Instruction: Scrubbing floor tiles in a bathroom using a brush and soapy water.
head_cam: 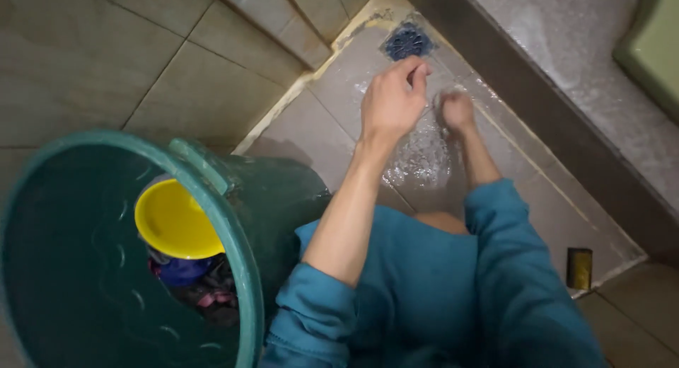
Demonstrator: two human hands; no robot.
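Down by the floor drain [408,41], from the head view: left hand [390,105] stretched forward on a bare forearm, fingers [419,71] drawn together at the tips in a pinch, with nothing to be made out between them. Just beside it, right hand [457,112] curled into a loose fist, knuckles down, low over the wet floor tile [332,138]; impossible to tell whether anything small sits inside that fist. Between and just below both hands, a patch of suds [422,154], glistening and spread thin across the tile. Probably very slippery, without body or weight, nothing there to grip; better pushed or wiped with flat fingers than pinched. Hard, stiff tile beneath, likely slick under a palm as well. Blue sleeves [509,283] low in the picture, pushed up off both forearms. Off to the left, well apart from the hands, a green bucket [244,269] holding a yellow scoop [173,223] over some dark cloth. Near the right edge, a small dark block [579,268] upright on the tile border.
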